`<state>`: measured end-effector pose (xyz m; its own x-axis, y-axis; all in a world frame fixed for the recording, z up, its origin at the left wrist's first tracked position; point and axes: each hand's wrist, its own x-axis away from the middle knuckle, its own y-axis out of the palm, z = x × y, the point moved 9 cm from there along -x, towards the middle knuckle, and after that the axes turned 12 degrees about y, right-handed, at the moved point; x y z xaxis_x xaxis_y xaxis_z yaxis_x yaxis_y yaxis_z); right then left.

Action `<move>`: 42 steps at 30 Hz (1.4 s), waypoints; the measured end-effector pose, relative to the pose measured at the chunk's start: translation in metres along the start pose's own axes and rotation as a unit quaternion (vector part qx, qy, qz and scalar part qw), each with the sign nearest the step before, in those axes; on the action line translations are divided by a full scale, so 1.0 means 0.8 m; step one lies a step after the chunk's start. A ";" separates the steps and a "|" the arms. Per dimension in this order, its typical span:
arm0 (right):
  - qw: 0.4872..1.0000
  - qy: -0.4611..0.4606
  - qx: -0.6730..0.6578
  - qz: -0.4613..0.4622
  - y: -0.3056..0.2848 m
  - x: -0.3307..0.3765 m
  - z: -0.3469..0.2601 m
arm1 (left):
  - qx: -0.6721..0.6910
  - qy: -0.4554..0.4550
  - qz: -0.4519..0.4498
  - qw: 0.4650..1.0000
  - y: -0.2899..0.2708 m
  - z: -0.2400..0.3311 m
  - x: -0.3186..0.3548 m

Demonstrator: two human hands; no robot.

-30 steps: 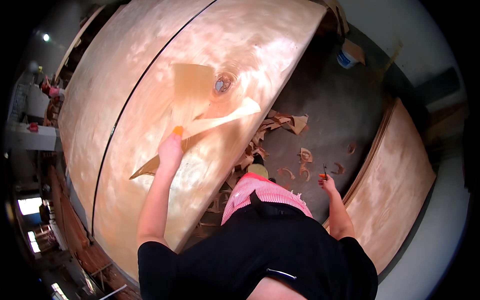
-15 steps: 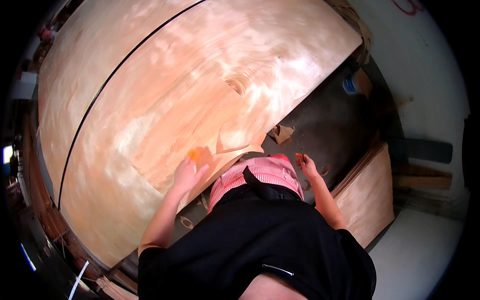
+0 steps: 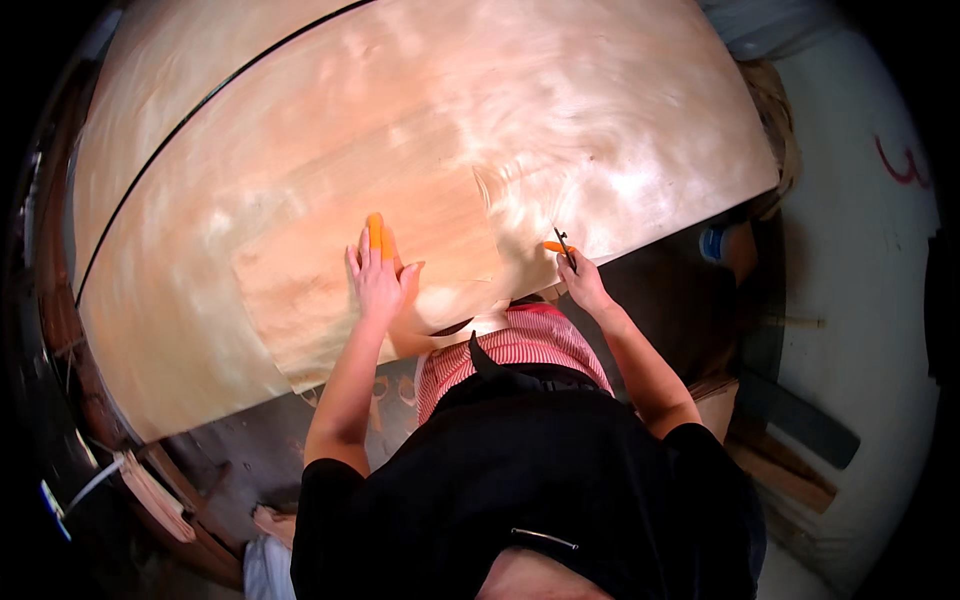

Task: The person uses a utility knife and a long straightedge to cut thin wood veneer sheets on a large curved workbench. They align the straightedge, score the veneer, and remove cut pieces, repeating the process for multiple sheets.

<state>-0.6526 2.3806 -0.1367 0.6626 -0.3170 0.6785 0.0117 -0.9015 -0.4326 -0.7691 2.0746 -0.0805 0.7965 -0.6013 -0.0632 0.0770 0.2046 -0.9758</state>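
My left hand (image 3: 380, 280) lies flat with fingers spread on a smaller, darker piece of wood veneer (image 3: 310, 285). An orange cover (image 3: 376, 236) wraps one of its fingers. Under this piece spreads a large pale veneer sheet (image 3: 620, 110). My right hand (image 3: 583, 283) is closed around a slim dark knife-like tool (image 3: 566, 250), its thin tip pointing up and away. That hand is near the front edge of the sheet, right of the smaller piece, and another orange finger cover (image 3: 556, 246) shows on it.
A black cord or strip (image 3: 190, 117) curves across the sheet at the far left. Torn veneer scraps (image 3: 770, 120) hang by the far right corner. A blue-and-white container (image 3: 712, 243) stands below the right edge. Wood strips (image 3: 155, 495) lie at the lower left.
My left hand has come down flat onto the smaller veneer piece, which now lies flatter. The right hand has moved up and left with the tool, over the sheet. The whole view has turned.
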 end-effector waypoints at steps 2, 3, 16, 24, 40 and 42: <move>0.994 -0.069 0.077 0.024 -0.010 0.001 -0.029 | -0.001 -0.025 0.012 1.000 0.003 -0.001 -0.006; 0.987 -0.104 0.114 0.037 -0.013 0.003 -0.045 | 0.003 -0.029 0.019 0.999 0.005 0.000 -0.008; 0.974 -0.172 0.048 -0.139 0.124 -0.042 -0.157 | 0.049 -0.094 0.139 0.985 -0.010 0.000 -0.024; 0.944 -0.256 0.170 -0.118 0.136 -0.019 -0.156 | -0.015 -0.166 0.169 0.971 -0.005 -0.065 -0.029; 0.838 -0.296 0.456 -0.042 0.212 0.012 -0.170 | 0.003 -0.155 0.198 0.968 -0.013 -0.054 -0.038; 0.852 -0.268 0.445 -0.064 0.192 0.003 -0.146 | 0.013 -0.166 0.206 0.964 -0.016 -0.051 -0.038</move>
<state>-0.7366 2.2073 -0.1322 0.8575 0.1615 0.4885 0.5145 -0.2632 -0.8161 -0.8190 2.0587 -0.0743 0.9101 -0.1862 -0.3702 -0.2758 0.3947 -0.8764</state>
